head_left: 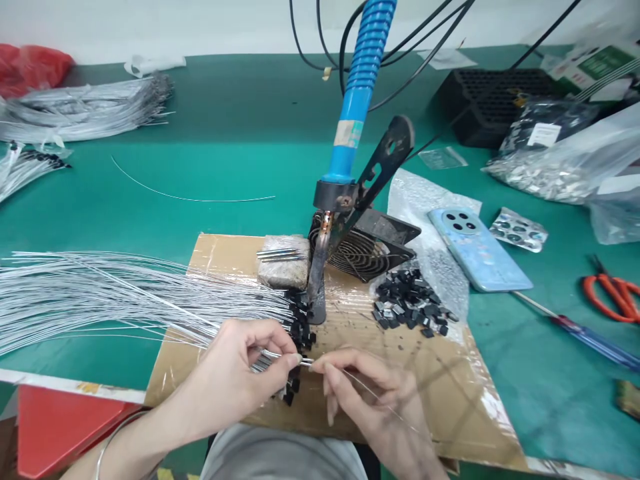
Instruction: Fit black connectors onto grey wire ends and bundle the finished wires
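wires lie lengthwise with black connectors bunched beside the soldering iron; why there?

likely so their ends are within reach of both hands, on cardboard that seems to shield the green bench.

and the grip?

left hand pinches silvery wire ends just beside those connectors; right hand pinches a thin strand close by, presumably so both small parts are steady at one spot.

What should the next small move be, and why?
Perhaps ease the thin wire in the right hand toward the silvery pieces pinched by the left hand: both hands nearly meet there. Whether wire and pieces join is hidden.
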